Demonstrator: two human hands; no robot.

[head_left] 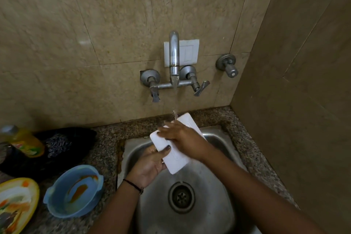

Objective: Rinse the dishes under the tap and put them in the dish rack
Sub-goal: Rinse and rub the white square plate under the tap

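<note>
White and rectangular, the dish (176, 161) is held in the air over the steel sink (212, 186), tilted, with its far end up near the wall. Water (175, 99) runs from the tap (174, 59) and lands on this far end, just beside the fingers of the right hand.

The left hand (148, 165) takes the dish from below at its near end. Its fingers are curled under the dish and the thumb (167, 147) presses on the top face, so it grips the dish firmly. A dark band (133, 184) is around this wrist. The right hand (183, 136) lies across the middle of the dish from above. Its fingers are quite straight and reach to the left edge; the hand rests flat on the surface and does not close around it.

Below the hands, the round drain (181, 196) is in the bottom of the sink.

On the speckled stone counter (108, 144), left of the sink, a blue bowl (58, 186) stands with some liquid and orange marks inside. Further left is a yellow plate (35, 188) with food remains on it. Behind them a yellow bottle (24, 141) is seen, blurred, near a dark cloth (62, 142). A white switch plate (190, 51) is on the tiled wall behind the tap.
</note>
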